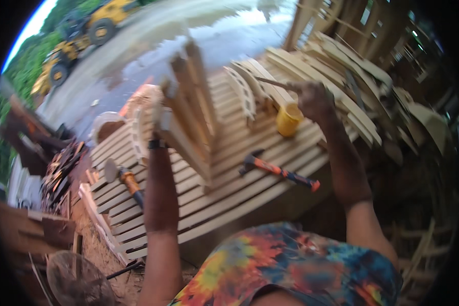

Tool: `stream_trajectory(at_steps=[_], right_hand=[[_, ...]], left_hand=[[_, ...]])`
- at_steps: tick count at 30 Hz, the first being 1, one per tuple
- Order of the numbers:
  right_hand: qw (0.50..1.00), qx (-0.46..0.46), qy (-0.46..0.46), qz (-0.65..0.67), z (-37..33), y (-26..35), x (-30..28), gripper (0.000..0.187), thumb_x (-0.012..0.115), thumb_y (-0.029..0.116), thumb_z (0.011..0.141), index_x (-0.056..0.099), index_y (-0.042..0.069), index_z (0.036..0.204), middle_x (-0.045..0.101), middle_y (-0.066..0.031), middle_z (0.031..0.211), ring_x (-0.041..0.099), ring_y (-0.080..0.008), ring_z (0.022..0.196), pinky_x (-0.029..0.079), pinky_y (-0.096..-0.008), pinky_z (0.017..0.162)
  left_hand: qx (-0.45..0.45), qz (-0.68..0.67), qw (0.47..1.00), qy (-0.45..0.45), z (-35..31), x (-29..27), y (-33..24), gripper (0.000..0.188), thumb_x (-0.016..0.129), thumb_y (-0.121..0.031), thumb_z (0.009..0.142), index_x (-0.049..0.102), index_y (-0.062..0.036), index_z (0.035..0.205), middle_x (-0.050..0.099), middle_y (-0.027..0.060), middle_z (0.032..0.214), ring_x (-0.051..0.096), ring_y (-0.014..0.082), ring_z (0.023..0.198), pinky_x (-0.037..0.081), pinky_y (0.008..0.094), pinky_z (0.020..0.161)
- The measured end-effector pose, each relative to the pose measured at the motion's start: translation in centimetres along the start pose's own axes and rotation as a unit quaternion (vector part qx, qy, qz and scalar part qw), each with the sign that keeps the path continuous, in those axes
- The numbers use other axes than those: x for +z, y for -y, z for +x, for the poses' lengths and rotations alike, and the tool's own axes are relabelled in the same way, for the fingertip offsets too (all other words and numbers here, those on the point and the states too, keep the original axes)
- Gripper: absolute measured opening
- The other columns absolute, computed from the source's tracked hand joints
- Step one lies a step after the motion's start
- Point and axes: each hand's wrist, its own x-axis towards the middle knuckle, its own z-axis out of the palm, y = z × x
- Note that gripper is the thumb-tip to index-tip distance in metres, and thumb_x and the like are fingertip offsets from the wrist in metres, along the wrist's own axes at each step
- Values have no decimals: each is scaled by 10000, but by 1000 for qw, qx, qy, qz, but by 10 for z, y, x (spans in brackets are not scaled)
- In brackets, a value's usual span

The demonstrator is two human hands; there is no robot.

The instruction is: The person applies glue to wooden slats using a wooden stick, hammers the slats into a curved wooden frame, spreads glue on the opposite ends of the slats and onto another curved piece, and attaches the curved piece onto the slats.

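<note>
While the right hand [315, 102] is closed in a fist around a thin stick [279, 83] pointing left, the left hand [156, 130] is at a wooden frame [186, 148], fingers too blurred for me to judge the grip. From my remote post, I see the frame standing between both hands, nearer the left, its long rails rising away; both arms reach forward over the slatted surface [217, 198], a yellow cup [289, 122] below the right fist.

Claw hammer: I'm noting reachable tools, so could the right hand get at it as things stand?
Probably yes: the claw hammer lies uncovered on the wooden slats, though the right hand holds a thin stick.
</note>
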Motion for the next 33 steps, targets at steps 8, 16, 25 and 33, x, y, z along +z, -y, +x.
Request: stream_trajectory(at_steps=[8,16,25,33], right_hand=[[901,141,317,-262,6,-7,-17,238,586,168,939,773,136,1083,744,-154,1106,722,-323,1047,576,-432,905],[892,0,345,-292,-17,-22,68,206,632,212,939,786,171,1070,769,-58,1079,727,-267,1033,541,-431,834],[944,201,243,-92,-19,-85,-8,281,642,118,874,789,107,1114,769,-146,1043,750,-216,951,575,-396,857],[731,302,210,575,-58,-116,-18,375,680,-12,860,684,-53,1232,741,-141,1040,716,-194,921,588,-298,822]], left_hand=[[-1,250,968,-35,-4,55,-2,454,659,-255,988,579,0,1355,681,87,1202,669,157,1034,561,302,871],[-4,297,954,-41,-6,72,-7,490,665,-283,995,558,-1,1381,670,98,1244,655,176,1092,544,324,929],[0,297,953,-67,-8,59,-9,528,670,-312,1002,538,-1,1408,659,109,1287,640,194,1151,527,346,988],[-11,242,970,-14,5,25,32,458,657,-311,1007,564,-27,1354,661,107,1237,643,195,1126,528,360,974]])
